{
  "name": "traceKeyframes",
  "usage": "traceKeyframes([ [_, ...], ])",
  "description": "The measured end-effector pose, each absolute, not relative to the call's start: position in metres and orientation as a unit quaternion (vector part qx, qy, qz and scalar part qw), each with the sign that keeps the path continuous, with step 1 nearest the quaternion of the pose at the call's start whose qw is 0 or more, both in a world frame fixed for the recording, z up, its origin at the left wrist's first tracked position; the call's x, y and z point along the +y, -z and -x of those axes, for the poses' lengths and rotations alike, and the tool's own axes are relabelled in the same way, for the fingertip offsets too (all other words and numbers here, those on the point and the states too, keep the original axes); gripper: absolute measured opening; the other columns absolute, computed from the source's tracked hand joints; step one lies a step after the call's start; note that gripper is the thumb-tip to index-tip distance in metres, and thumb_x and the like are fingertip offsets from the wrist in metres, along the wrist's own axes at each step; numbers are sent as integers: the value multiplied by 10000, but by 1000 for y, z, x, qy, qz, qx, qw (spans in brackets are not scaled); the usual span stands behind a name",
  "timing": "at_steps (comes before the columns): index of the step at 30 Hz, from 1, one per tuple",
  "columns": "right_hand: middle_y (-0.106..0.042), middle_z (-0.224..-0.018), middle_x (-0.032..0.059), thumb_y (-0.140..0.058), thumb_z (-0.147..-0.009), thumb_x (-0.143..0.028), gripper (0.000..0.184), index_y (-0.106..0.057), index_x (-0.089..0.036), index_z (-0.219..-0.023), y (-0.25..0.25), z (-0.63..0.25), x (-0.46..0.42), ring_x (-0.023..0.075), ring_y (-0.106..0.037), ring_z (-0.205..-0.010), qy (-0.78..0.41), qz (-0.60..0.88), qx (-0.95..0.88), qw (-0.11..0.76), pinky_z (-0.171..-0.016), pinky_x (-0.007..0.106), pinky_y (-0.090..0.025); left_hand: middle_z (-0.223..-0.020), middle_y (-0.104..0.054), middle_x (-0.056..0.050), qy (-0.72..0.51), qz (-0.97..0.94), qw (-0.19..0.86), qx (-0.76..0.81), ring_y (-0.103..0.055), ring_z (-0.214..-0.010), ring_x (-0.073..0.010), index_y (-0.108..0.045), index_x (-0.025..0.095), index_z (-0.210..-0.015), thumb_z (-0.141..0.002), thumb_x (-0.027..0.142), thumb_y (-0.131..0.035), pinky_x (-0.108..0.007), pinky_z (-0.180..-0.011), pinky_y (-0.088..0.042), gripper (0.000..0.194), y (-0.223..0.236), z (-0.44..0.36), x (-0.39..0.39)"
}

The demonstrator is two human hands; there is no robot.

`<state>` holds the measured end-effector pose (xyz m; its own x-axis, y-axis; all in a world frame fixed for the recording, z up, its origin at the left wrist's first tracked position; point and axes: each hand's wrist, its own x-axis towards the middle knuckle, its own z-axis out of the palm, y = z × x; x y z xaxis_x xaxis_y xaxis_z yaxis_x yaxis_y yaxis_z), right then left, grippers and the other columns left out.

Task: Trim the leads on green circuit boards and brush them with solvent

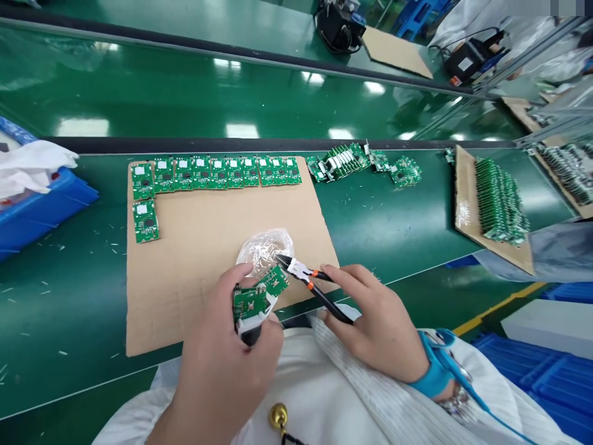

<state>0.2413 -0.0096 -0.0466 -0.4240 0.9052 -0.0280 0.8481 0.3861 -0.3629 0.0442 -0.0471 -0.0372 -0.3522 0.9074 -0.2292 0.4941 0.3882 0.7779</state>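
My left hand (231,358) is closed around a green circuit board (252,303) with white plastic parts along its side. A smaller green board section (277,281) angles up from it toward the right. In my right hand (375,315) are wire cutters (301,271) with black and orange handles, gripped between thumb and fingers. The cutter jaws point left, close above the board's upper edge; whether they touch it I cannot tell. Just beyond the jaws, a clear plastic dish (264,247) holding thin metal clippings rests on the cardboard sheet (199,259).
Several circuit boards (210,173) line the cardboard's far edge. More boards (345,162) lie to its right, and a cardboard tray (467,204) carries upright boards (500,201). On the left is a blue bin (50,207). Clippings litter the green table (74,296). A blue strap (433,371) circles my right wrist.
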Motion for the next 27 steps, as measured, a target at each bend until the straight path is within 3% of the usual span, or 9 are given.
traceKeyframes([
  [5,-582,-1004,129,-587,-742,-383,570,-532,-129,-1250,54,-283,10,254,-616,-861,-93,609,-782,98,-681,371,-531,-979,-691,-21,-369,-442,363,732,-650,-893,-227,-568,267,-1118,-687,329,-637,-286,-677,-525,440,43,-25,-54],
  [11,-587,-953,155,-597,-696,-479,661,-552,-133,-1257,103,-349,55,322,-596,-874,-34,755,-654,-18,-703,429,-495,-914,-647,26,-502,-258,476,674,-626,-816,-146,-623,323,-1071,-646,353,-737,-181,-685,-524,441,46,-12,-61],
  [15,-589,-1073,197,-622,-694,-476,674,-543,-114,-1257,109,-353,69,369,-561,-1032,-39,733,-679,11,-811,481,-481,-898,-648,8,-540,-167,597,569,-618,-737,-137,-652,316,-1056,-582,383,-795,-160,-561,-515,500,53,-5,-62],
  [18,-576,-1173,168,-607,-766,-417,510,-570,-155,-1201,79,-318,63,316,-541,-1117,-58,617,-768,163,-911,456,-463,-882,-659,-9,-531,-137,671,499,-620,-684,-139,-662,311,-1057,-553,385,-814,-173,-524,-519,531,58,-2,-58],
  [21,-643,-1031,91,-639,-798,-327,338,-595,-198,-1107,42,-264,52,199,-605,-997,-207,363,-859,297,-880,333,-492,-850,-665,-4,-542,-111,697,457,-608,-625,-122,-691,297,-1003,-537,381,-809,-199,-551,-546,488,58,-3,-55],
  [25,-636,-968,92,-541,-874,-249,153,-648,-153,-924,24,-202,51,123,-612,-895,-311,131,-896,288,-813,239,-481,-840,-673,-10,-545,-78,725,415,-606,-591,-108,-706,286,-1006,-556,341,-800,-197,-558,-548,463,58,-4,-58],
  [27,-655,-869,71,-490,-882,-183,185,-659,-158,-810,25,-184,55,110,-608,-798,-320,79,-906,265,-770,238,-466,-853,-679,-6,-546,-66,738,392,-587,-546,-85,-698,293,-1036,-578,326,-796,-195,-557,-545,469,61,-4,-62],
])
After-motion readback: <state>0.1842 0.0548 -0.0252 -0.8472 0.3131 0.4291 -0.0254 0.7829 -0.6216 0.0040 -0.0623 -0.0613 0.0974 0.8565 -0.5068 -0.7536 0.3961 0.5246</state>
